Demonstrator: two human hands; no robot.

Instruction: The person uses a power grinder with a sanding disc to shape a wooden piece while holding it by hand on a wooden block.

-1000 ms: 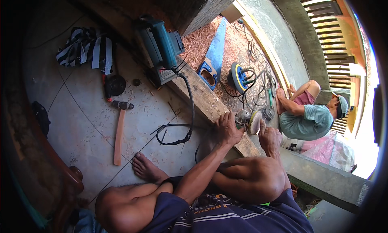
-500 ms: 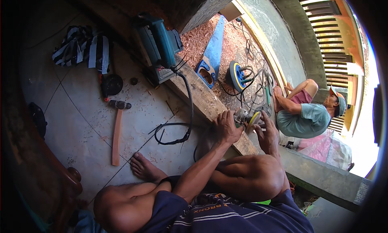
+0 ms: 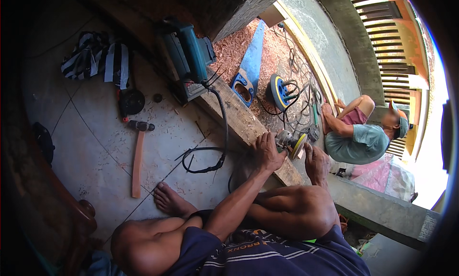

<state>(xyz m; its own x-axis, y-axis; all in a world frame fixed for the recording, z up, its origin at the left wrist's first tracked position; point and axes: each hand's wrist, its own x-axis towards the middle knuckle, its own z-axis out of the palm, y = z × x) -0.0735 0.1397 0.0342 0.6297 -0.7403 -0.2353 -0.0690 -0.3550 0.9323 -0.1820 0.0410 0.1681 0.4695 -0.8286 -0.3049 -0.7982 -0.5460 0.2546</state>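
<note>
Pale tiles (image 3: 98, 173) lie on one side of a rough plank (image 3: 243, 122) and shavings (image 3: 233, 45) on the other; over its near end, the left hand (image 3: 267, 154) wraps round a sander (image 3: 284, 139). The right hand (image 3: 317, 163) curls its fingers beside the yellow pad (image 3: 299, 145), though whether they pinch anything cannot be told. Darkness swallows the left edge, and a plastic sack (image 3: 389, 178) near a crouching person (image 3: 358, 144) has contents too unclear to name.

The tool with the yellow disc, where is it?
In the head view, right of centre: the tool is in the left hand, its disc beside the right hand.
</note>
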